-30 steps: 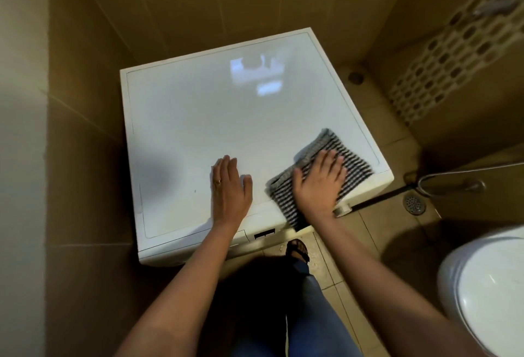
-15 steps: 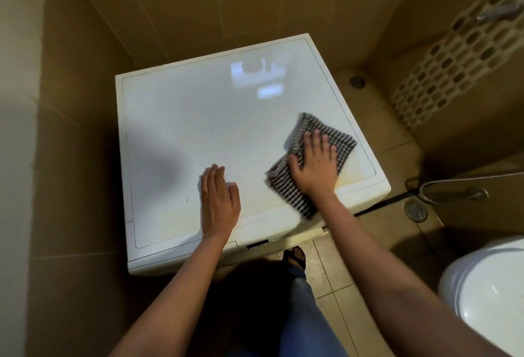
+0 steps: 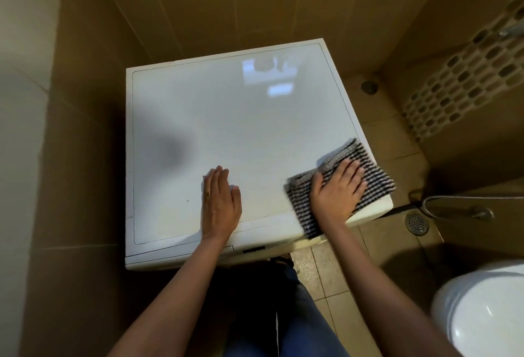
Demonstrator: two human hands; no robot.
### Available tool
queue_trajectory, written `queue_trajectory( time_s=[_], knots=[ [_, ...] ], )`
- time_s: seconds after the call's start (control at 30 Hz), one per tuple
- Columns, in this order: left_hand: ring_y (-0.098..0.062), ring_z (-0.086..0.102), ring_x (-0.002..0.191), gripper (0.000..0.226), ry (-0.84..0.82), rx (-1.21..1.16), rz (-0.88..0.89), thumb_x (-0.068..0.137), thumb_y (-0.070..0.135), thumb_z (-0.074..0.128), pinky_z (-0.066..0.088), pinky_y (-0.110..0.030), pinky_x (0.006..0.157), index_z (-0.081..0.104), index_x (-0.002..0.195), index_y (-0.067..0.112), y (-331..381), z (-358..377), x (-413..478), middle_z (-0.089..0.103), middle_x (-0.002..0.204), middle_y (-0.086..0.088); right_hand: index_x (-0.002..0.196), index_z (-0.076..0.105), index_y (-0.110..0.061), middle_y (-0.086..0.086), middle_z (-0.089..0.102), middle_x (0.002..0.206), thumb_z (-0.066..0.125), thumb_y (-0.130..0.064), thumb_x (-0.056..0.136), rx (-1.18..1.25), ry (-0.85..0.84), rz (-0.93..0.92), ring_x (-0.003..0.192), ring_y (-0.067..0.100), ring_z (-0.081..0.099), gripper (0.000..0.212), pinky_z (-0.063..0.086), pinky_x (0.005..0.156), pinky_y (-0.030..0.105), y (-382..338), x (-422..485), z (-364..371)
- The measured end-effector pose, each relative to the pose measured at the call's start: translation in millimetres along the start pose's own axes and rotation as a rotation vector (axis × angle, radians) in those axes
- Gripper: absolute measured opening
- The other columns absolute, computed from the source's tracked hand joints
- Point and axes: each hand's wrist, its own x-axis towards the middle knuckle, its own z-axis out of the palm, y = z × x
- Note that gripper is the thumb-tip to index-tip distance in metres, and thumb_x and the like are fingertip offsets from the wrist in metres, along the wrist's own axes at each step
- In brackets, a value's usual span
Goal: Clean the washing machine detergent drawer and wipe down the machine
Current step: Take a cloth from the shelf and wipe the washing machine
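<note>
Brown-tiled walls (image 3: 255, 2) enclose the scene at the back and both sides. One white washing machine (image 3: 226, 118) fills the centre of the frame, seen from above, with its front edge toward the bottom of the frame. One white toilet (image 3: 487, 314) sits at the lower right. One checked cloth (image 3: 377, 178), folded flat, lies on the machine top at its front right corner. The cloth's long axis runs diagonally from lower left to upper right, and its lower end overhangs the front edge. Two hands are on the top. The right hand (image 3: 337, 189) presses flat on the cloth, fingers straight, pointing to the upper right. The left hand (image 3: 219, 200) rests flat on the bare top, left of the cloth and apart from it, fingers straight and together, pointing up the frame. One perforated floor drain (image 3: 416, 222) shows right of the front corner. One ring (image 3: 207, 193) is on a left-hand finger.
</note>
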Motion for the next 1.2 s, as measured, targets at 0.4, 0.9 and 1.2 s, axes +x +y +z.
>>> queue_trajectory(
  time_s=[0.4,0.9,1.2],
  knots=[
    [-0.033,0.042,0.131,0.044,0.200,-0.033,-0.150,0.098,0.027,0.035,0.027,-0.045,0.116,0.052,0.127,-0.003,5.0,7.9,48.6,0.054,0.132,-0.019,0.153,0.001,-0.019,0.004,-0.006,0.160,0.017,-0.070,0.084,-0.059,-0.157,-0.667,0.147,0.019,-0.010,0.087,-0.013,0.116,0.041,-96.2,46.7,10.1],
    [-0.035,0.042,0.133,0.051,0.063,0.032,0.026,0.096,0.028,0.036,0.021,-0.042,0.118,0.051,0.132,-0.005,-41.7,0.9,152.3,0.051,0.137,-0.022,0.150,0.011,-0.001,0.021,0.010,0.157,0.019,-0.058,0.092,0.050,0.072,0.010,0.146,0.035,0.006,0.082,0.001,0.117,0.050,-53.1,89.4,0.6],
    [-0.030,0.039,0.135,0.047,0.066,-0.006,0.013,0.095,0.026,0.036,0.021,-0.040,0.119,0.052,0.131,0.000,-42.2,0.4,158.3,0.051,0.139,-0.017,0.152,0.003,-0.009,0.013,-0.002,0.159,0.017,-0.065,0.088,-0.047,-0.089,-0.518,0.147,0.029,-0.007,0.086,-0.015,0.116,0.044,-168.3,85.0,24.8]
  ],
)
